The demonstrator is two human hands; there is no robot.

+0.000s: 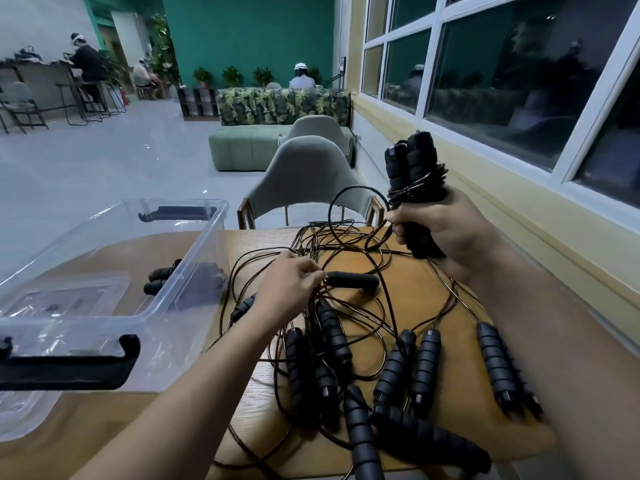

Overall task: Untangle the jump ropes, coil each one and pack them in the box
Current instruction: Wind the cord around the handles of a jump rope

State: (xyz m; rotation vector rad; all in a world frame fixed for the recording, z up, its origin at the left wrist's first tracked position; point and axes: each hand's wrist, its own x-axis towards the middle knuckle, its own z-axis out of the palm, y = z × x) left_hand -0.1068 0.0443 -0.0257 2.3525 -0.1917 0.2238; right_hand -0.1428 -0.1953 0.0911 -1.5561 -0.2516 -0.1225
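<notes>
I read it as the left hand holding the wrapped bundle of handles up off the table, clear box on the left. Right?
Not quite. The head view shows the right hand gripping the wrapped bundle of handles up off the table; the left hand is down pinching the tangled ropes. The clear box is on the left, as you said.
</notes>
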